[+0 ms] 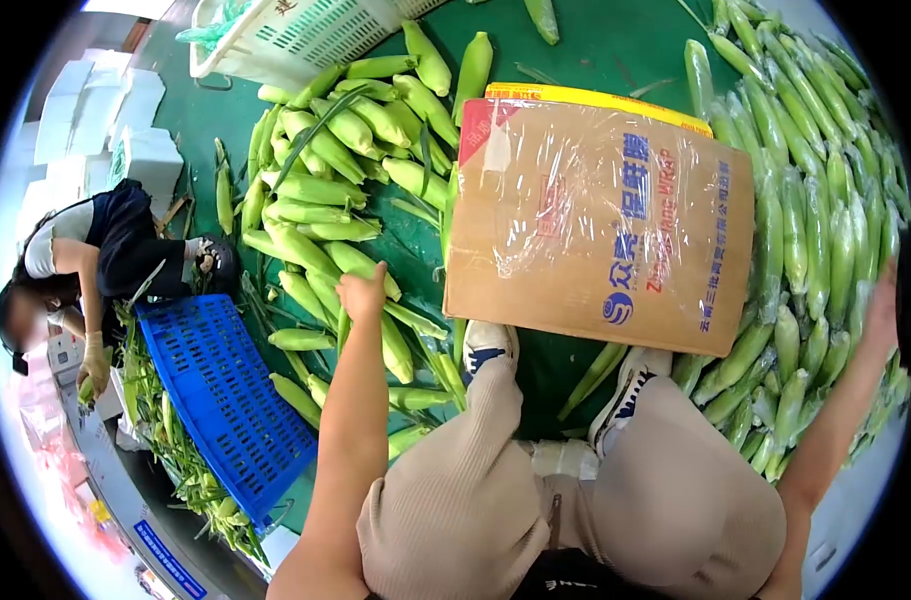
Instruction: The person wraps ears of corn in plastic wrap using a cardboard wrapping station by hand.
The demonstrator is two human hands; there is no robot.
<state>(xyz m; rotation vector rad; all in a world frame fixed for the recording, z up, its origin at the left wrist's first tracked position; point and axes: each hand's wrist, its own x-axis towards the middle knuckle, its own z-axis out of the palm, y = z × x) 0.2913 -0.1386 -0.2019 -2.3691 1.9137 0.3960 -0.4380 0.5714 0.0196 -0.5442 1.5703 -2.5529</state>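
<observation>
The box's edges likely keep bare corn under the left hand from wrapped corn near the right hand; I can't tell either grip.

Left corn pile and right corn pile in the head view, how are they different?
The left corn pile looks bare, its ears unwrapped; the right corn pile looks mostly wrapped in clear, shiny plastic. The left corn pile lies between the blue basket and the cardboard box; the right corn pile lies on the other side of that box. Both are heaps of green ears.
</observation>
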